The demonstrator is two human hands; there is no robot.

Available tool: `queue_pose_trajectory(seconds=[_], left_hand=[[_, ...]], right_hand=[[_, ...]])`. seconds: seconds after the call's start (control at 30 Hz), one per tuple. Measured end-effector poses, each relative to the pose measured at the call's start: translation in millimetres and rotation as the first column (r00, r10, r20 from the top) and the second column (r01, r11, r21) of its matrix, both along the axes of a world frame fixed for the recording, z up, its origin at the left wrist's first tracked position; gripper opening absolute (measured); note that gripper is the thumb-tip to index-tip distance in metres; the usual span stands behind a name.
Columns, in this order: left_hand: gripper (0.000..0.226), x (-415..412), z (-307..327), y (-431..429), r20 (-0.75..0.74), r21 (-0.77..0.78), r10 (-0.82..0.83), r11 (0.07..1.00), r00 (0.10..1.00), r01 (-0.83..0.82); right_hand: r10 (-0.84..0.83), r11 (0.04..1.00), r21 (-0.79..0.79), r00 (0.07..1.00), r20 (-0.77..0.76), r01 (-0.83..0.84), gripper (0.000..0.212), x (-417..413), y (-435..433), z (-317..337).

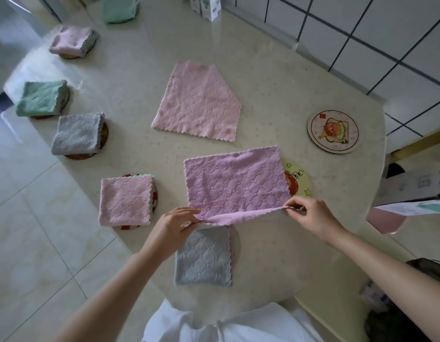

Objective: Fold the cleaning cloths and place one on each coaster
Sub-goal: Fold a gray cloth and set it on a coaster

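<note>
1. Pinching the near edge of the purple cloth [233, 181] at both corners: my left hand [175, 224] has thumb and curled fingers nipped on the near-left corner, and my right hand [310, 213] has thumb and forefinger on the near-right one.
2. That edge is raised and drawn taut between my hands. The rest of the cloth lies flat on the table [275, 82], its right side lapping over the yellow coaster [299, 180].
3. I judge it soft, light and limp, with a quilted pile. It will sag anywhere I am not holding it, so the corners are the place to grip, and it should not slip.
4. To my eye the next fold calls for carrying this edge over to the far edge and matching the scalloped hems.
5. Just under my left hand sits a folded grey cloth [203, 257]. The pink cloth [199, 102] lies unfolded farther off, one corner turned in.
6. The bare coaster [333, 131] at the right shows a cartoon figure and a small red mark.
7. Some handwritten-looking characters sit on the yellow coaster, but I cannot read them. I see no brand on any cloth.
</note>
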State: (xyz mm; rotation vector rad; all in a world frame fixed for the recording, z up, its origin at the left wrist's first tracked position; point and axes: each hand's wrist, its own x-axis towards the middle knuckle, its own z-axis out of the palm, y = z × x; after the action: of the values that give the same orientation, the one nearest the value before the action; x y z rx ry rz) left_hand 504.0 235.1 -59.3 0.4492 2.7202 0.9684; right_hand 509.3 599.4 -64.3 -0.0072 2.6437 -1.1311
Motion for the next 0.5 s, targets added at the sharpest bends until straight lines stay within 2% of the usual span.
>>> queue_pose_trajectory(seconds=[0.1, 0.2, 0.27, 0.33, 0.4, 0.5], left_hand=[[0.012, -9, 9, -1, 0.213, 0.102, 0.199, 0.969, 0.957, -0.224], [0.010, -27, 17, -3, 0.379, 0.171, 0.286, 0.913, 0.880, -0.370], [0.008, -39, 16, -1, 0.481, 0.230, 0.324, 0.850, 0.814, -0.474], [0.007, -51, 9, 4, 0.581, 0.279, 0.370, 0.746, 0.724, -0.605], [0.007, -65, 0, 10, 0.606, 0.261, 0.445, 0.672, 0.659, -0.693], [0.010, -85, -12, 20, 0.596, 0.243, 0.516, 0.614, 0.615, -0.751]], right_hand=[[0.026, 1.000, 0.006, 0.998, 0.055, -0.026, 0.019, -16, 2, 1], [-0.007, 1.000, -0.012, 0.993, 0.117, 0.009, 0.023, -35, 9, 1], [-0.074, 0.993, -0.077, 0.987, 0.140, 0.085, 0.019, -50, 11, 2], [-0.164, 0.965, -0.176, 0.972, 0.168, 0.193, 0.013, -66, 9, 3], [-0.267, 0.913, -0.254, 0.938, 0.220, 0.320, 0.009, -81, 5, 2], [-0.363, 0.820, -0.334, 0.874, 0.322, 0.464, 0.008, -101, 1, -6]])
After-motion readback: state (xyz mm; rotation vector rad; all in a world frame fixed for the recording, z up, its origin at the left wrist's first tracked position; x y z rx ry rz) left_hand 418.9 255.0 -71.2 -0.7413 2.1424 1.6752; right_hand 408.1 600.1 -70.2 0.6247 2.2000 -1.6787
